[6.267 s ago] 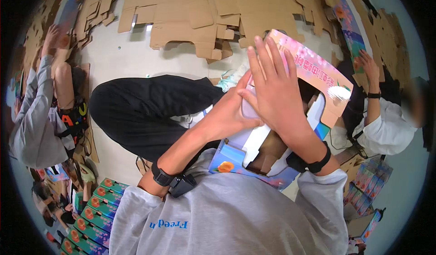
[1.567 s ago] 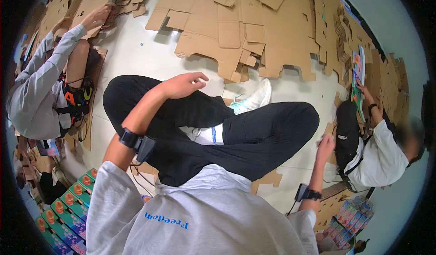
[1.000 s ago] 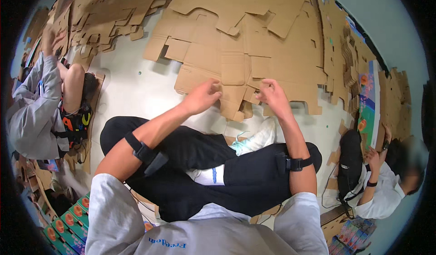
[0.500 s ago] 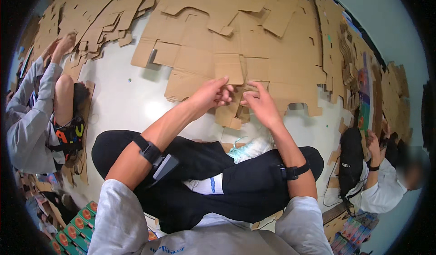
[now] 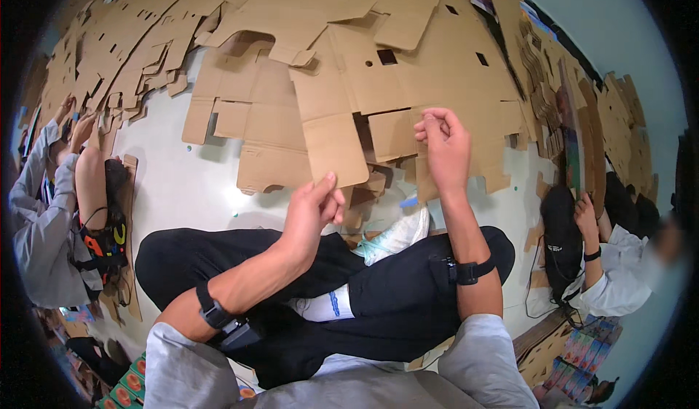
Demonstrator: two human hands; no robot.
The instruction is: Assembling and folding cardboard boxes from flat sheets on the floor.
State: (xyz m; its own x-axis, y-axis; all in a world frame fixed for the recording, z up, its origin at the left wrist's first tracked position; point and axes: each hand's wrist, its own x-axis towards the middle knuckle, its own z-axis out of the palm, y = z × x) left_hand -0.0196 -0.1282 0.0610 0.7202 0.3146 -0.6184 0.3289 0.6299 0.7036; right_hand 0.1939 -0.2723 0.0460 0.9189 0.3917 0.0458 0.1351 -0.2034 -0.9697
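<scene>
A flat, die-cut brown cardboard sheet with slots and flaps is partly lifted over other cardboard pieces in front of me. My left hand pinches the bottom end of its long flap between thumb and curled fingers. Farther right and a little higher, my right hand is closed at the lower edge of the same sheet, fingers bent toward the thumb. Just left of that hand, a smaller cardboard panel shows beneath the sheet's edge.
Overlapping cardboard sheets spread across the white floor. Stacked cardboard stands along the right. Co-workers sit left and right. My shoe lies close below the cardboard. Green boxes are at lower left.
My left hand has moved down and left and now grips the long flap. My right hand has risen slightly to the sheet's edge. The sheet has been lifted and pulled nearer.
</scene>
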